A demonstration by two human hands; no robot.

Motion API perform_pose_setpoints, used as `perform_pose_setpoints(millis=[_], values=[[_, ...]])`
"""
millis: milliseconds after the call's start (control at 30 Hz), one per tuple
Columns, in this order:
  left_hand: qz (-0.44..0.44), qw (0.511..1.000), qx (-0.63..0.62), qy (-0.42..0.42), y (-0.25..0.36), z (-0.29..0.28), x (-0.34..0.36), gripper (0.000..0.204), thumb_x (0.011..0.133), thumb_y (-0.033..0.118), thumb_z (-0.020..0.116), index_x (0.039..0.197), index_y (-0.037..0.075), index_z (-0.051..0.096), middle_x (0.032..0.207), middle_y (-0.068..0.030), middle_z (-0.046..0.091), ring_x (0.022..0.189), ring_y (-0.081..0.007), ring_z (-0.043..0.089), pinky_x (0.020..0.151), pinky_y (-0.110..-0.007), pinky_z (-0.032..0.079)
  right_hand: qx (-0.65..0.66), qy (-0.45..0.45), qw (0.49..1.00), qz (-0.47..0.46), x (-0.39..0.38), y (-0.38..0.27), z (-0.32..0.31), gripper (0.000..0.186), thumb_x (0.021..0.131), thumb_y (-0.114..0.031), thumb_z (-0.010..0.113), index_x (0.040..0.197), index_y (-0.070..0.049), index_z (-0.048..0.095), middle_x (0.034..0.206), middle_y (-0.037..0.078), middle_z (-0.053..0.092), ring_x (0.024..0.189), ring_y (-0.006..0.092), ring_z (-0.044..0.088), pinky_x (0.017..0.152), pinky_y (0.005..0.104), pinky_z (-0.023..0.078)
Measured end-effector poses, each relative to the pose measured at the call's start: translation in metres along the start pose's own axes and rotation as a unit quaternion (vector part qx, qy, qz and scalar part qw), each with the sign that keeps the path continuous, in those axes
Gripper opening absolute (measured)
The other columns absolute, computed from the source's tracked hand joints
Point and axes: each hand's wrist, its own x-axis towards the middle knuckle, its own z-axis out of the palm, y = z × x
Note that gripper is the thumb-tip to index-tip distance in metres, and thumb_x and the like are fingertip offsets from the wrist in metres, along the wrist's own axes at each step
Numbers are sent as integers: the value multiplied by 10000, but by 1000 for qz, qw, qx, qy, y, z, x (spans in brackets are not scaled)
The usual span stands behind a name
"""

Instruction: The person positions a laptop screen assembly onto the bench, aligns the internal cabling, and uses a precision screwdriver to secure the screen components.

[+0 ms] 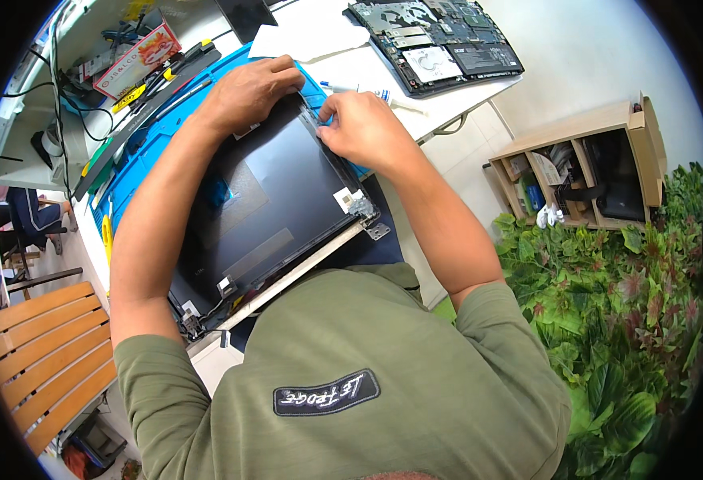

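White workbench (463,100) with a blue work mat (139,172) on it; wooden slatted bench (43,352) to the left, green foliage (623,320) and a low wooden shelf unit (587,172) to the right. Detached laptop screen panel (263,200) lies flat on the mat, dark face up, metal hinge (367,216) at its near right corner. Left hand (247,92) rests palm down on the panel's far edge, fingers spread flat, gripping nothing. Right hand (363,128) at the far right corner, fingertips pinched narrowly on the panel's edge. Opened laptop base (439,40) sits beyond, internals exposed. Hand tools (155,84) lie at far left
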Motion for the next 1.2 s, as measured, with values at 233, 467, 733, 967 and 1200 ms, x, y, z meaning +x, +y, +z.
perform_pose_setpoints(millis=[233, 467, 733, 967, 1200], values=[[-51, 998, 20, -9, 6, 0, -1, 145, 1103, 212, 614, 1135, 109, 711, 1108, -86, 690, 1004, -354, 726, 854, -469, 575, 94, 33, 995, 13, -47, 15, -6, 225, 945, -129, 779, 1090, 41, 804, 806, 85, 763, 679, 160, 700, 674, 357, 577], [-62, 998, 25, -14, 5, 3, -1, 150, 1112, 211, 590, 1167, 105, 681, 1137, -100, 669, 1047, -363, 711, 882, -476, 571, 294, -29, 953, 58, -64, 30, -23, 223, 1083, -169, 735, 1135, 45, 773, 764, -1, 667, 585, 59, 604, 511, 237, 493], [-58, 997, 11, -41, 5, -2, 0, 144, 1111, 194, 581, 1161, 98, 676, 1142, -115, 667, 1052, -382, 705, 889, -489, 570, 416, -139, 888, 139, -84, 39, -41, 317, 1124, -296, 689, 1160, 12, 753, 786, 41, 694, 531, 76, 627, 455, 264, 550], [-64, 995, -16, -73, 6, -8, 4, 128, 1076, 179, 616, 1144, 84, 670, 1120, -151, 664, 1114, -392, 683, 942, -477, 568, 456, -154, 873, 83, -63, 44, -55, 359, 1156, -298, 635, 1179, 41, 751, 734, 19, 677, 502, 74, 615, 440, 242, 503], [-79, 990, -30, -112, 7, -18, 11, 146, 1079, 186, 652, 1180, 86, 687, 1204, -121, 666, 1144, -378, 688, 964, -485, 558, 439, -58, 894, 75, -33, 29, -85, 285, 1152, -243, 636, 1150, 15, 756, 735, 20, 674, 484, 63, 585, 424, 236, 471]])
